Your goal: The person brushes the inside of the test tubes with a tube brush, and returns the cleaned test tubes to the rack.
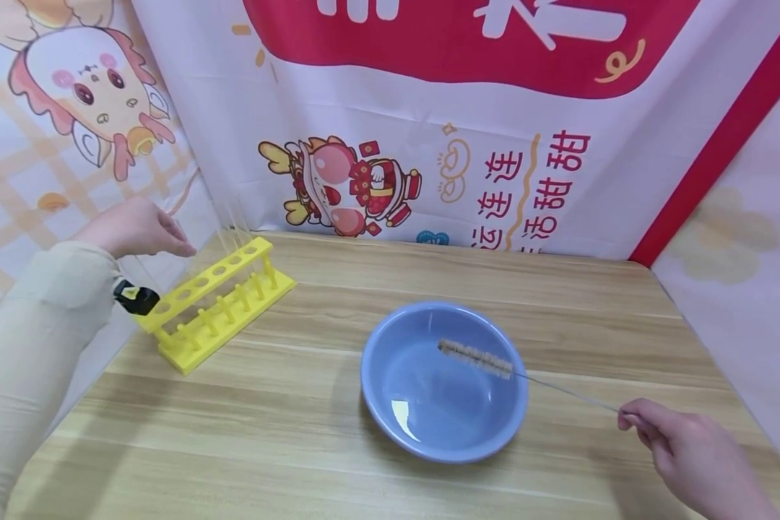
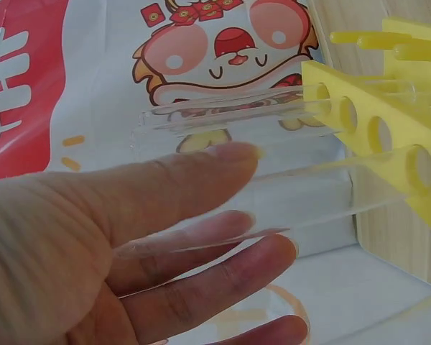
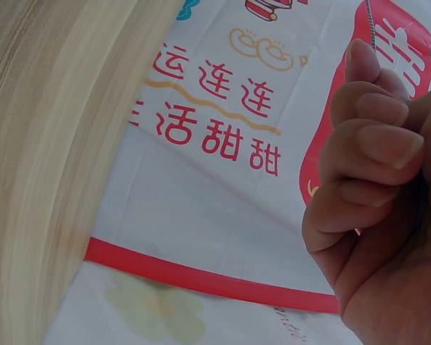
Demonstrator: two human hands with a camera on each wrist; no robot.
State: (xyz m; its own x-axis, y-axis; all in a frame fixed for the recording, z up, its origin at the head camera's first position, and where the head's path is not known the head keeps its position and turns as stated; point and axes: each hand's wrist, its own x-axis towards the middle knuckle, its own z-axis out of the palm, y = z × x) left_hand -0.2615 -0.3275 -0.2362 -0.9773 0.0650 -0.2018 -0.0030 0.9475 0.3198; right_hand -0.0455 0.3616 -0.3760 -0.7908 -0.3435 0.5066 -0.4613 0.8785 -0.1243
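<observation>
At the far left my left hand (image 1: pixel 136 227) is over a yellow test tube rack (image 1: pixel 185 355). In the left wrist view, its thumb and index finger pinch a clear test tube (image 2: pixel 337 183) that stands in one of the rack's holes. More clear test tubes (image 2: pixel 230 111) stand in holes beside it. My right hand (image 1: pixel 695 448), at the lower right, grips the thin wire handle of a test tube brush (image 1: pixel 474 359) with curled fingers. The brush's bristled head overlaps the blue basin (image 1: pixel 422 393) in the head view, pointing left.
The basin rests near the middle of a wood-grain table (image 1: pixel 286 433). A printed cloth (image 1: pixel 526 159) hangs along the back edge, and patterned cloth (image 1: pixel 13 166) also borders the left side. A small black device (image 1: pixel 136 297) sits at my left wrist.
</observation>
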